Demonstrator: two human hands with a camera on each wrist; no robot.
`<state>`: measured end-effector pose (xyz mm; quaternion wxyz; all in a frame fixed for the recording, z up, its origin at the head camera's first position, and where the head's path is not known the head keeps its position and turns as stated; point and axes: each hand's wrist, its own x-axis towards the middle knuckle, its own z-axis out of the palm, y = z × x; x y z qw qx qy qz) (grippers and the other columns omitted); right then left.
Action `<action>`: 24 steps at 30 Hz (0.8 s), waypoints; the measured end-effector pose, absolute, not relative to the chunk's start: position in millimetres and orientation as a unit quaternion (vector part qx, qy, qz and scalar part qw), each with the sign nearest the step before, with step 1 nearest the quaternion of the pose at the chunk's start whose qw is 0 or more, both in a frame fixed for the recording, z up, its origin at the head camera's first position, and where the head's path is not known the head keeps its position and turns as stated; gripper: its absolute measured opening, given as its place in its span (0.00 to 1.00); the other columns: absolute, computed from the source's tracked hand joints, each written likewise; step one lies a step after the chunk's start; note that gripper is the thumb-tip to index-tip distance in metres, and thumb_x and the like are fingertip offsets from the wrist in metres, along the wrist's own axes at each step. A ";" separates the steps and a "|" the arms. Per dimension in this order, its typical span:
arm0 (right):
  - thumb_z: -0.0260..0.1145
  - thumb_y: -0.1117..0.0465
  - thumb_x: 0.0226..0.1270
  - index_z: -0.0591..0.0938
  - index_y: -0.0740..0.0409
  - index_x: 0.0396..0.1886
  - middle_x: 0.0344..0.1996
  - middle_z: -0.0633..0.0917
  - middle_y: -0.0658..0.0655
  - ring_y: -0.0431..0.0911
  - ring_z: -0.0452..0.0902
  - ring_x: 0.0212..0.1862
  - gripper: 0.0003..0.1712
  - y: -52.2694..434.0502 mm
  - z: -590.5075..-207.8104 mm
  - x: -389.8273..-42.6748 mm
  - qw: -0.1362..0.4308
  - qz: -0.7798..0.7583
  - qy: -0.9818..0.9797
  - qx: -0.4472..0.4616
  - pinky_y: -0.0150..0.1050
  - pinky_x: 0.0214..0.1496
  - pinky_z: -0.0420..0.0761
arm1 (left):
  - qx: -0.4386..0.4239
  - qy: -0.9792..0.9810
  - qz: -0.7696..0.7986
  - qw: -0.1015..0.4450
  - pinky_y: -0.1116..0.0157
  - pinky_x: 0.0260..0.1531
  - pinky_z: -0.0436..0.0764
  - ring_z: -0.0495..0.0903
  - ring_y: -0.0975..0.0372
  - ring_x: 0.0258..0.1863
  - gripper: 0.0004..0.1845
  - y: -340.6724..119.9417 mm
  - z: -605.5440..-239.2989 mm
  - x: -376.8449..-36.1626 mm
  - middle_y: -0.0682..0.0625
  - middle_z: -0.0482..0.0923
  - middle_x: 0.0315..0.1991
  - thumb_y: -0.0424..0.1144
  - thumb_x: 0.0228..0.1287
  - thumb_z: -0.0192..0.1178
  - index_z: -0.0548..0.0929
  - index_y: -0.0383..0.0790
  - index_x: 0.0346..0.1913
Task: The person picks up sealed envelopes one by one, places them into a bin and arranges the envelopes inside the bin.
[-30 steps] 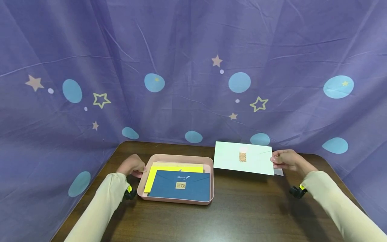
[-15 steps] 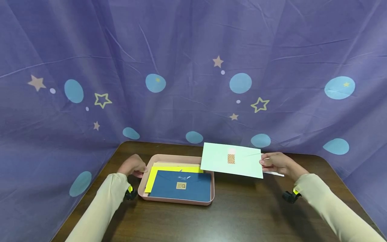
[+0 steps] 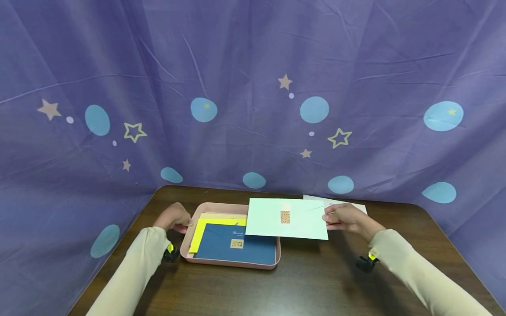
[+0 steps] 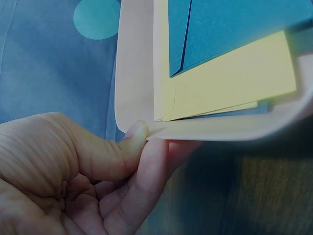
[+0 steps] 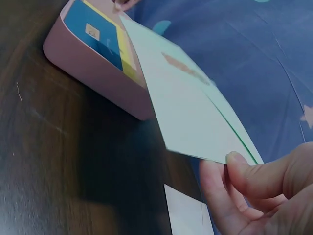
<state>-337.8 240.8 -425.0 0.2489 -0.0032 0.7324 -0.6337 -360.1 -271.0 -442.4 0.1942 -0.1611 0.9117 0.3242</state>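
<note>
While left hand [image 3: 174, 218] steadies tray [image 3: 233, 262] (pink), right hand [image 3: 345, 217] pinches envelope [image 3: 286, 218].

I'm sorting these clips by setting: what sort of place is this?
Probably a small staged recording corner, not a real office: a dark wooden table ringed closely by a purple curtain printed with stars, with only a pink tray of envelopes and a pale envelope in the hands.

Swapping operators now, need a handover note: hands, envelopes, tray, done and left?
Left hand pinches the pink tray's left rim.
Right hand pinches the mint envelope by its right edge, in the air over the tray's right end.
Done: blue envelope and yellow envelope lie in the tray.
Left: mint envelope not yet in; white envelope lies on the table.
</note>
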 end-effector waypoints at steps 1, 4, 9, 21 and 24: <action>0.59 0.74 0.72 0.77 0.65 0.42 0.30 0.81 0.50 0.39 0.82 0.33 0.04 237.7 -425.1 -337.7 0.246 -0.634 0.733 0.000 0.33 0.42 0.91 | -0.162 0.911 0.325 0.194 0.73 0.19 0.85 0.77 0.65 0.14 0.05 -270.9 -442.3 -360.1 0.46 0.75 0.22 0.24 0.61 0.59 0.78 0.28 0.28; 0.60 0.74 0.71 0.77 0.65 0.41 0.29 0.81 0.50 0.39 0.82 0.32 0.04 229.5 -424.5 -337.7 0.244 -0.628 0.739 0.003 0.32 0.41 0.91 | -0.162 0.912 0.323 0.194 0.73 0.19 0.85 0.77 0.65 0.14 0.05 -270.9 -442.8 -360.4 0.46 0.75 0.22 0.24 0.61 0.60 0.79 0.28 0.28; 0.60 0.74 0.70 0.77 0.67 0.42 0.29 0.82 0.51 0.40 0.82 0.32 0.03 217.2 -422.0 -337.0 0.243 -0.619 0.746 0.009 0.33 0.41 0.91 | -0.161 0.912 0.323 0.193 0.74 0.19 0.84 0.77 0.65 0.14 0.04 -270.7 -442.1 -359.6 0.46 0.75 0.22 0.24 0.61 0.59 0.78 0.28 0.29; 0.63 0.74 0.67 0.76 0.70 0.43 0.26 0.84 0.52 0.40 0.84 0.30 0.07 192.8 -417.4 -334.5 0.243 -0.623 0.743 0.035 0.34 0.39 0.91 | -0.159 0.915 0.315 0.195 0.75 0.18 0.83 0.76 0.66 0.14 0.05 -269.8 -440.4 -358.4 0.46 0.75 0.22 0.24 0.61 0.59 0.78 0.29 0.28; 0.64 0.73 0.66 0.76 0.71 0.44 0.26 0.85 0.52 0.40 0.84 0.30 0.09 187.1 -415.6 -334.2 0.247 -0.622 0.742 0.037 0.32 0.39 0.91 | -0.159 0.914 0.320 0.195 0.75 0.18 0.83 0.76 0.66 0.14 0.05 -270.4 -440.6 -358.0 0.46 0.75 0.22 0.24 0.61 0.59 0.78 0.29 0.28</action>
